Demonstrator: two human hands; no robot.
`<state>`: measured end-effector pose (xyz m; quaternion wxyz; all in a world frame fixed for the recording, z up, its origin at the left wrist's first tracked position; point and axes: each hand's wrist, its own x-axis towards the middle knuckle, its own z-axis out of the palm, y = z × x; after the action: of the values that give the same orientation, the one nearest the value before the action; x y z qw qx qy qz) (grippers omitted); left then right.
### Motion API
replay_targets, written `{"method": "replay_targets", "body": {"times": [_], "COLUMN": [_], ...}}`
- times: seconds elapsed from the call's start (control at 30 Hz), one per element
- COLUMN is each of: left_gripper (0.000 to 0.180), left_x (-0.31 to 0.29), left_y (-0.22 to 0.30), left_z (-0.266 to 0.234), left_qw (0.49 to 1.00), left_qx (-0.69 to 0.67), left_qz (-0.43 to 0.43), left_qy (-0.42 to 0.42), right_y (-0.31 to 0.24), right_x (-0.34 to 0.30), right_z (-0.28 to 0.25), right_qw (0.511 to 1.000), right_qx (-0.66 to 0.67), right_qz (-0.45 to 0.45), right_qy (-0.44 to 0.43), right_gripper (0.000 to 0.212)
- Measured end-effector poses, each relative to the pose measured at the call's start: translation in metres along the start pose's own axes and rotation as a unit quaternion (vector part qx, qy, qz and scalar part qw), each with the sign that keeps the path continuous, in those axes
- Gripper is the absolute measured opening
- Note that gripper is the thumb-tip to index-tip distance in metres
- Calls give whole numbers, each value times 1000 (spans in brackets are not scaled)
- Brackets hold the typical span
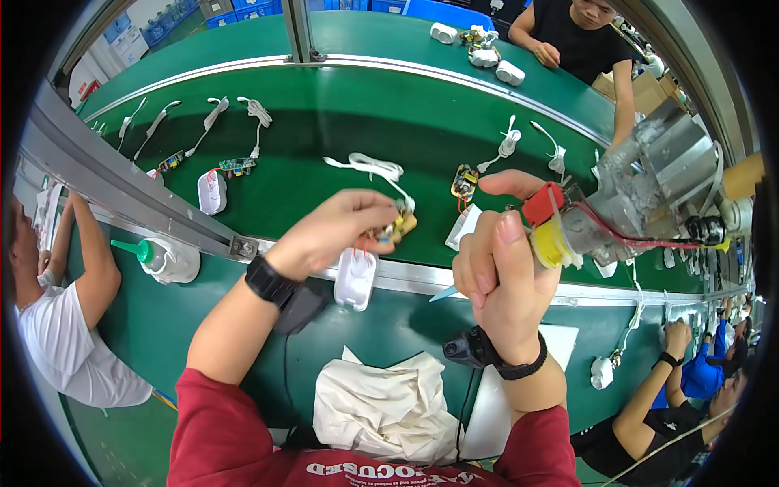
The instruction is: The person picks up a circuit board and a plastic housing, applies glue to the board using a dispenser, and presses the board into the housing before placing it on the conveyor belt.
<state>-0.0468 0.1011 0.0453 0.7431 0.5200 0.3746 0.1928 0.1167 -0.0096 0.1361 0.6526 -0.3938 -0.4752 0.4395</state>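
My left hand (341, 231) is closed on a small circuit board (399, 227) at the front edge of the green belt. From that board a bundled white cable (377, 166) lies back across the belt. A white plastic housing (355, 280) hangs below on red wires. My right hand (507, 260), its fingers curled, is wrapped round the front of a bulky grey hand tool (649, 183) with a yellow collar and a red switch block. In line with it, a blue pointed tip (443, 294) shows beyond my fingers. Part of the tool is hidden by my hand.
More boards with cables and housings lie on the belt (292, 195) to both sides. A white bottle with a green nozzle (166, 260) stands left. Cream cloth (385, 406) lies before me. A metal post (138, 170) rises at left. Co-workers sit across and at both sides.
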Motion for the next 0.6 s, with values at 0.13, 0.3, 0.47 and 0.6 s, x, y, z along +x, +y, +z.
{"method": "replay_targets", "body": {"times": [0.13,0.3,0.47,0.6], "left_gripper": [26,27,30,31], "left_x": [-36,-54,-54,-57], "left_y": [-31,-53,-60,-56], "left_z": [19,54,61,62], "left_qw": [963,992,977,976], "left_qx": [-229,-77,-109,-118], "left_qz": [-101,5,108,112], "left_qy": [-101,-104,-150,-146], "right_y": [5,4,4,-3], "right_x": [2,3,0,-1], "right_z": [0,0,-1,3], "right_qw": [1000,999,998,999], "right_qx": [-4,6,16,20], "right_qz": [-17,-38,-52,-40], "right_qy": [4,17,21,22], "right_gripper": [34,32,29,28]}}
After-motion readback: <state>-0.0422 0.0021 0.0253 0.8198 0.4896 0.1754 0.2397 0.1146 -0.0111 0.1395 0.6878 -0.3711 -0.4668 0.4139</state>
